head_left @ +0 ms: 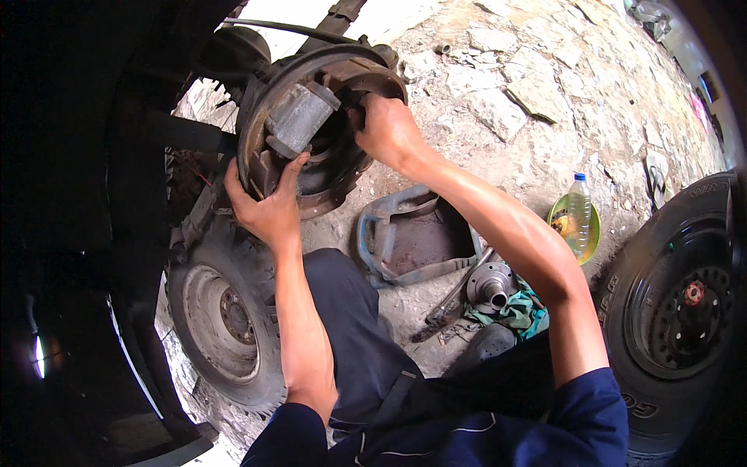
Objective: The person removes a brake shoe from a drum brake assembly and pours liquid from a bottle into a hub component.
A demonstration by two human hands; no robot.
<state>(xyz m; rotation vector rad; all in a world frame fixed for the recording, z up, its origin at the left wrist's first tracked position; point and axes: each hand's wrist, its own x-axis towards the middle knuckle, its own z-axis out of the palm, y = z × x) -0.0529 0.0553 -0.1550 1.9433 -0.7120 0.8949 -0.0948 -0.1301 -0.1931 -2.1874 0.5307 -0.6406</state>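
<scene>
Working over pale, dusty ground [459,167] broken by flat stone slabs [537,97], I have a dark vehicle body [70,194] at my left, a dull-rimmed wheel [222,311] below it and a black tyre [622,311] at my far right. Between them lie a cut-open blue-grey container [373,241] with a dirty floor, a metal hub [492,286] beside a green cloth [523,313], and a green bowl [594,237] with a blue-capped clear bottle [578,206]. Ahead of me, left of centre, sits the brake assembly [254,140]: round, brown with rust and grime, dark within, a plain grey cylinder [299,121] across its upper part. My left hand [268,204] clasps its lower-left edge, thumb near the cylinder; my right hand [387,134] curls inside its right side, but I cannot tell what its hidden fingertips grip.
</scene>
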